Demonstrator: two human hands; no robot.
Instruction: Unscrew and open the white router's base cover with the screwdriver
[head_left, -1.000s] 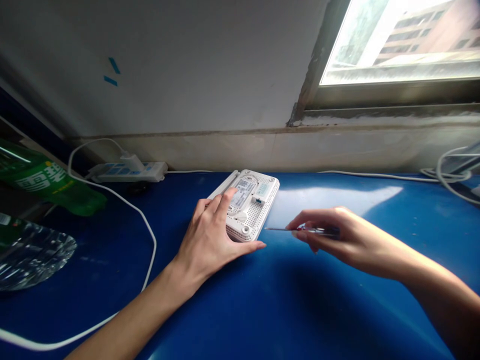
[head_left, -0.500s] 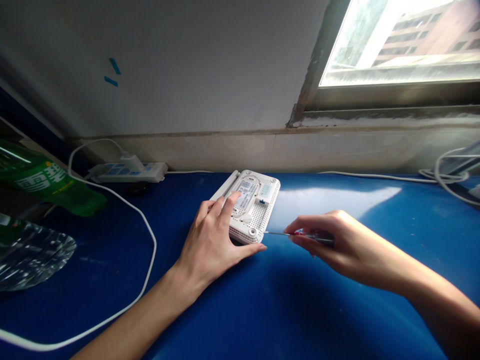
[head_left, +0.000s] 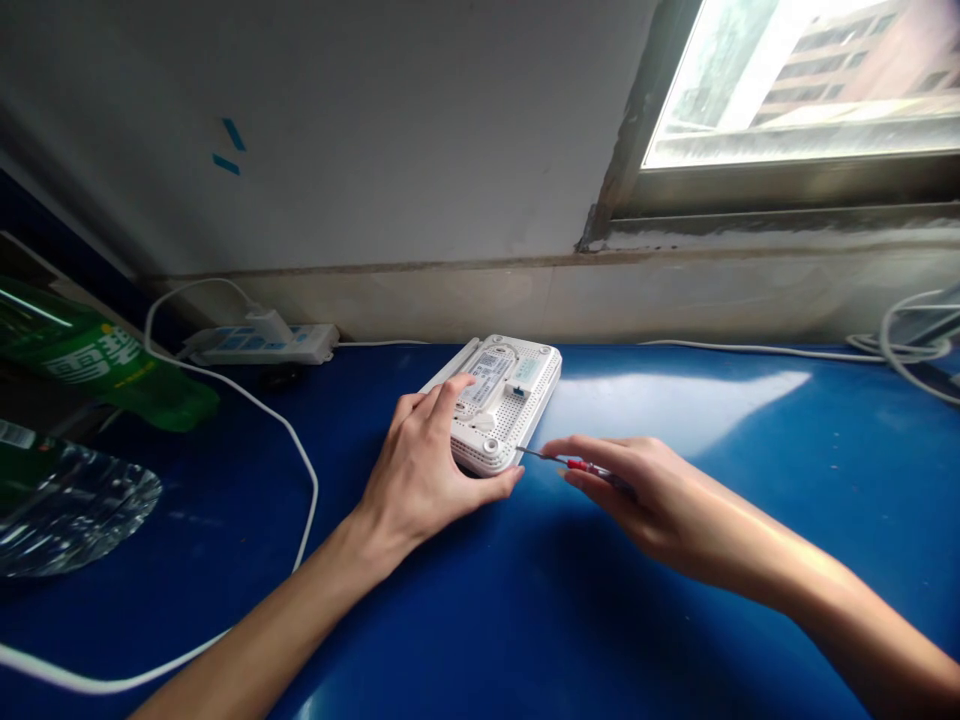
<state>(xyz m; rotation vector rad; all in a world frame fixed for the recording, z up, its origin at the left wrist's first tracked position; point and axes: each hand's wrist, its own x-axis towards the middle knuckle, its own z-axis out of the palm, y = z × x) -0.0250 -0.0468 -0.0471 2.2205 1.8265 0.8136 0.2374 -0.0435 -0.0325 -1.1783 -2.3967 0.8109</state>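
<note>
We record the left hand (head_left: 420, 470) clasping a white router (head_left: 517, 385) that lies underside up on the blue table (head_left: 697, 620); its fingers (head_left: 442, 400) are spread over the labelled, perforated face, and the thumb lies along the router's near edge; the right hand (head_left: 645, 495) is just beside it, with its fingers (head_left: 577, 450) pressed together and pinching a red-handled screwdriver (head_left: 577, 464); the metal tip sits at the router's right corner, though we cannot tell whether it touches; a white cable (head_left: 304, 470) curves across the table left of the left forearm; further left we note a crumpled clear plastic wrapper (head_left: 67, 520) and a green soda bottle (head_left: 90, 365) lying on its side; a white power strip (head_left: 259, 345) stands at the back of the table, against the wall (head_left: 375, 150); more white cables (head_left: 907, 345) are coiled at the back right; beyond them a window (head_left: 795, 85) shows a brick building (head_left: 832, 70).
</note>
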